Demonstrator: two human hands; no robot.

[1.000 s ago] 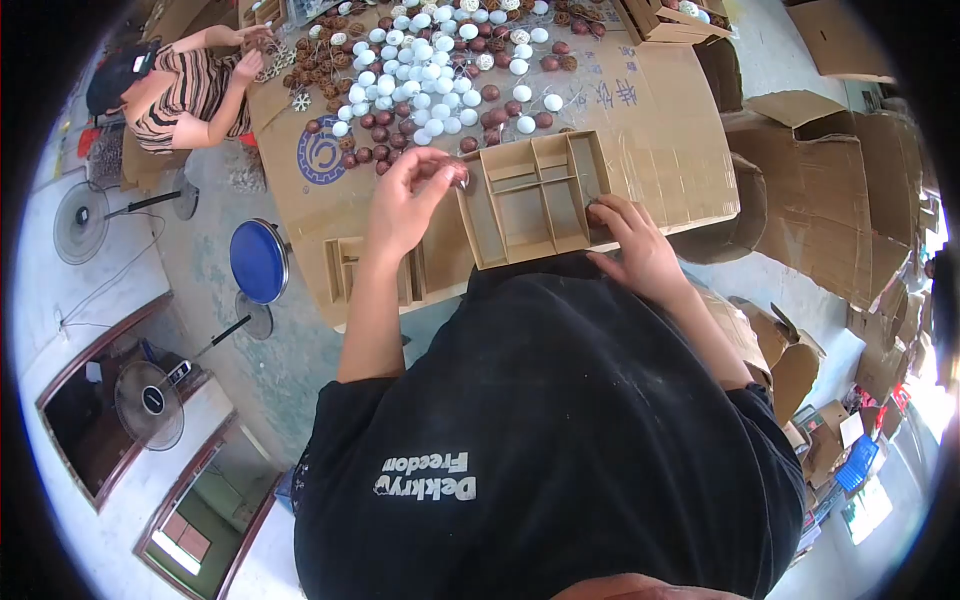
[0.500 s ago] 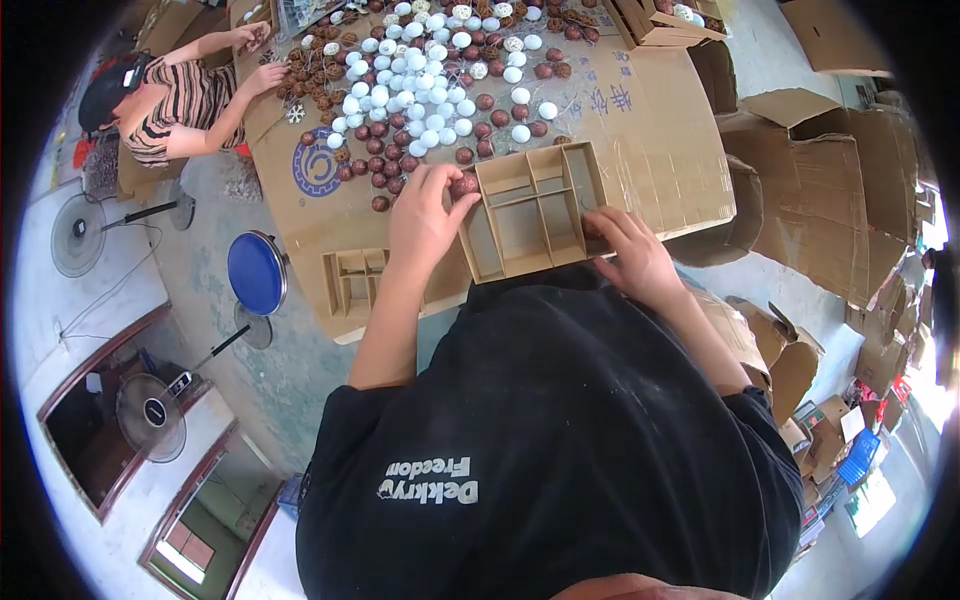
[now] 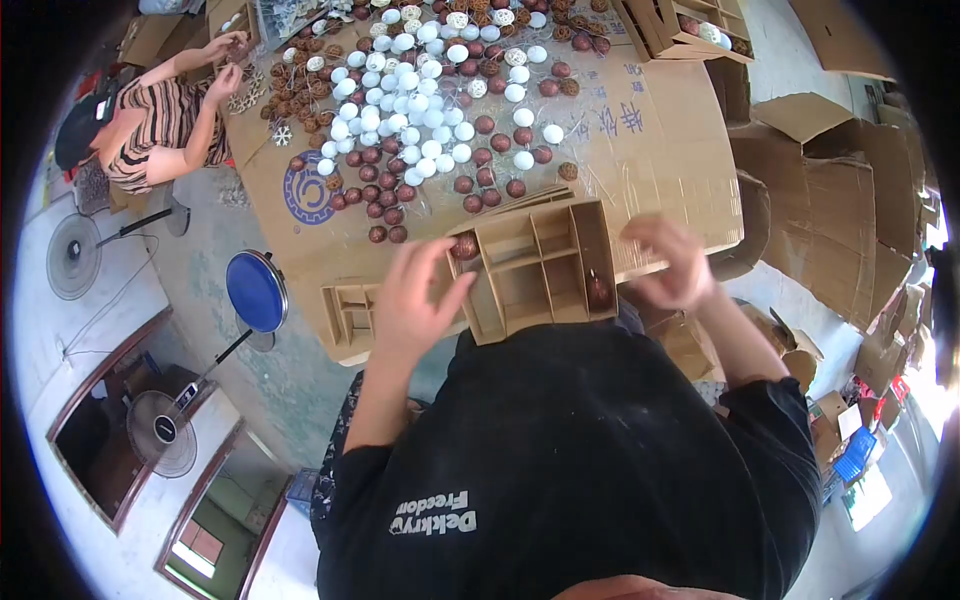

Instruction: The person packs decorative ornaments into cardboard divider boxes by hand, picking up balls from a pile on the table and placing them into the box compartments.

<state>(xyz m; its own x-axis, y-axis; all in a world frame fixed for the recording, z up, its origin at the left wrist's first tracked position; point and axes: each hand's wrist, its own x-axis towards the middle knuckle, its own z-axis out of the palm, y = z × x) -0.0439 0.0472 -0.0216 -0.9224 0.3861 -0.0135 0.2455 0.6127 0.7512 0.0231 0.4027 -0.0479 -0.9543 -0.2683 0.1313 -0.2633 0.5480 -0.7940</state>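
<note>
Cardboard-covered table [image 3: 670, 140] is crowded on the far side: white balls [image 3: 410, 105] in a heap, loose dark red balls [image 3: 375, 190] on its near fringe, brown woven balls [image 3: 300, 95] at left. Divided box [image 3: 525, 283] sits at the near edge, close to the black shirt [image 3: 590, 430], cardboard pieces [image 3: 545, 197] just behind it. First red ball [image 3: 463, 247] is at the far end of the box's left slot, second red ball [image 3: 599, 291] toward the near end of the right slot. Left hand [image 3: 415, 300]: thumb and fingers spread, fingertips by the first ball; can't tell if touching. Right hand [image 3: 675, 265]: blurred, released, just right of the box. Smaller box [image 3: 358, 320] is partly hidden by the left forearm. Tray with balls [image 3: 665, 44] blocks the far right corner; cartons [image 3: 830, 205] crowd the right side. Blue stool [image 3: 254, 292] stands left, co-worker in a striped top [image 3: 170, 125] beyond.
</note>
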